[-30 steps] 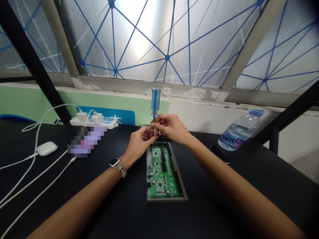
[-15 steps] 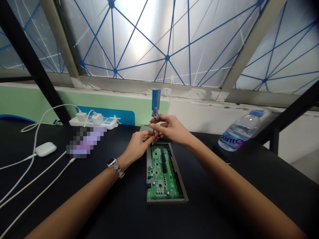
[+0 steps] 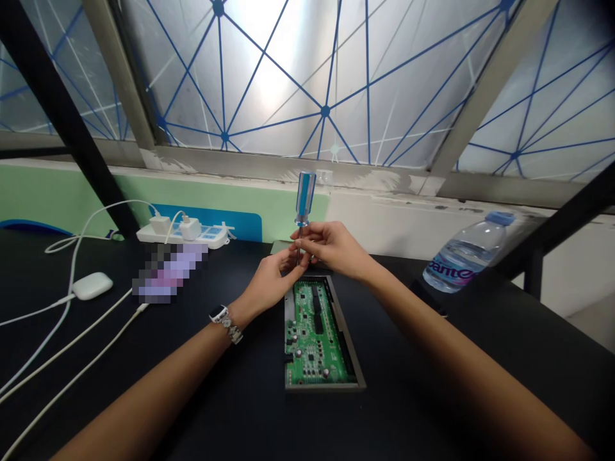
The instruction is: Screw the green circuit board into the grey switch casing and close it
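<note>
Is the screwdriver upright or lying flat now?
Upright, leaning slightly: the screwdriver points its blue handle up, left hand and right hand pinching its shaft above the circuit board.

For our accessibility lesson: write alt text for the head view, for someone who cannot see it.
The left hand and right hand pinch a blue-handled screwdriver upright over the far end of a green circuit board on a black table. A water bottle lies at right.

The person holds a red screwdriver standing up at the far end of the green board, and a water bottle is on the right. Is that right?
Almost. The head view shows the screwdriver has a blue handle, not red. It does stand upright at the far end of the green board, with the water bottle on the right.
</note>
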Motion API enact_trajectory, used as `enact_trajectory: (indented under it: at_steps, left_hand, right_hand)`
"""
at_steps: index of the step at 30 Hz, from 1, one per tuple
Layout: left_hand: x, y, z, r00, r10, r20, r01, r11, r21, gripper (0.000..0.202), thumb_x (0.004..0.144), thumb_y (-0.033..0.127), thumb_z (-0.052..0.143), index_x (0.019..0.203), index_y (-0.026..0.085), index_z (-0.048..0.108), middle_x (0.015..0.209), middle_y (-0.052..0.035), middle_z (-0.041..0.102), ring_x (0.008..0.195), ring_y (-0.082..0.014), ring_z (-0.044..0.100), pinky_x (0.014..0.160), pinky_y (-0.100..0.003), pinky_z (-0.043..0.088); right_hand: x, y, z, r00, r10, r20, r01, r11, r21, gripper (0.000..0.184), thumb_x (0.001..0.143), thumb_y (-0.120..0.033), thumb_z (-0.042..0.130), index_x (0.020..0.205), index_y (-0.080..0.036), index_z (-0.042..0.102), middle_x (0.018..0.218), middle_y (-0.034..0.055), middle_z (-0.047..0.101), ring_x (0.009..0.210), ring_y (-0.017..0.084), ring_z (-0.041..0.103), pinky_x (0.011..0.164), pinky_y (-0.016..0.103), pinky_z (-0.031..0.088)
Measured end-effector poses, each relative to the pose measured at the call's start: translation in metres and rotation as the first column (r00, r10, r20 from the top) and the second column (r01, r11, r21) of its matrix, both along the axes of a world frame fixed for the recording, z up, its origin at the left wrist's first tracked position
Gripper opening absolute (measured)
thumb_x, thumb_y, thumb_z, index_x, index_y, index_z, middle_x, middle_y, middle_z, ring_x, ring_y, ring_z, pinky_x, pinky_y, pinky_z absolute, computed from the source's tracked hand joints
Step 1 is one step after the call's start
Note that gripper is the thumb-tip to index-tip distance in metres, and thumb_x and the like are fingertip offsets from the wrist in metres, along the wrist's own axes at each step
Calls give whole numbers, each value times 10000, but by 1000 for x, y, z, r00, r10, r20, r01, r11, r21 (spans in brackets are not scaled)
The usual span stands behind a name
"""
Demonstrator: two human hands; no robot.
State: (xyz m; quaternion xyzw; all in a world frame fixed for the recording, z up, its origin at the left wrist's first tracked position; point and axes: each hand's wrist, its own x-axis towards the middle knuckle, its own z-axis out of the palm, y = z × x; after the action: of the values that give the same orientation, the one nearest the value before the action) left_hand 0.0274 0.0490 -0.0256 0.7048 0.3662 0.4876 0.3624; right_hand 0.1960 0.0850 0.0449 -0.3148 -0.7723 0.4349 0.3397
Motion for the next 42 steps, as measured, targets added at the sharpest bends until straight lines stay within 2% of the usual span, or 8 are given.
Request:
enact_trajectory:
  at_steps: [6, 15, 20, 26, 30, 35, 38, 42]
  left_hand:
    - [6, -2, -4, 977, 213, 19, -213, 976, 44, 184, 874, 341, 718, 898, 166, 666, 896, -57, 740, 822, -199, 709, 754, -294, 544]
    - [3, 3, -6, 986, 103, 133, -93, 992, -83, 202, 859, 343, 726, 908, 148, 724, 951, -94, 785, 878, -245, 754, 835, -363, 595]
    - [0, 3, -4, 993, 18, 113, -8, 996, -90, 221, 910, 318, 655, 1005, 136, 737, 1019, -109, 788, 976, -262, 750, 909, -389, 586]
    - [-3, 4, -4, 999, 15, -41, -16, 1000, -14, 235, 972, 318, 566, 1003, 150, 727, 1010, -101, 779, 1006, -258, 740, 928, -379, 570]
    - [-2, 6, -3, 998, -27, -56, 27, 1000, -2, 237, 993, 302, 525, 1042, 158, 706, 1033, -92, 765, 1035, -245, 730, 955, -378, 557]
    - [-1, 5, -4, 997, -71, -37, 70, 998, -2, 234, 1000, 295, 505, 1092, 161, 673, 1116, -101, 738, 1088, -244, 709, 1008, -390, 528]
    - [1, 2, -4, 998, 34, -49, -32, 999, 33, 205, 949, 311, 603, 1090, 171, 652, 1069, -89, 734, 1044, -237, 708, 957, -366, 541]
    - [6, -1, -2, 973, 225, -50, -222, 973, 59, 189, 870, 348, 707, 895, 181, 624, 858, -45, 707, 807, -198, 699, 753, -308, 552]
  right_hand:
    - [-3, 2, -5, 998, -57, -15, 58, 992, 109, 170, 854, -330, 691, 812, -184, 613, 740, 25, 691, 586, 163, 685, 592, 320, 561]
    - [-8, 4, -13, 979, -199, -36, 202, 962, 185, 303, 828, -426, 738, 761, -204, 543, 688, 5, 642, 571, 156, 664, 581, 311, 534]
    - [-3, 3, -6, 993, -117, 1, 116, 989, 90, 293, 808, -413, 769, 913, -172, 639, 884, 51, 695, 640, 160, 689, 563, 296, 553]
    - [6, -1, 10, 999, 34, 21, -32, 995, -96, 337, 858, -316, 711, 1138, -138, 653, 1143, 117, 710, 700, 150, 723, 556, 267, 577]
    - [10, -1, 14, 994, 107, 30, -103, 989, -104, 295, 885, -296, 680, 1134, -138, 681, 930, 85, 762, 708, 169, 728, 621, 292, 595]
    - [8, -2, 13, 998, 43, 35, -41, 999, -35, 188, 872, -296, 687, 965, -134, 710, 732, 51, 730, 662, 178, 717, 615, 304, 573]
    - [5, -2, 11, 1000, 9, 14, -9, 1000, 13, 136, 840, -277, 711, 866, -147, 681, 688, 30, 707, 629, 170, 700, 618, 310, 567]
    - [3, 1, 6, 998, -47, -29, 50, 995, 89, 146, 808, -256, 735, 773, -172, 620, 666, 11, 670, 598, 164, 682, 595, 312, 550]
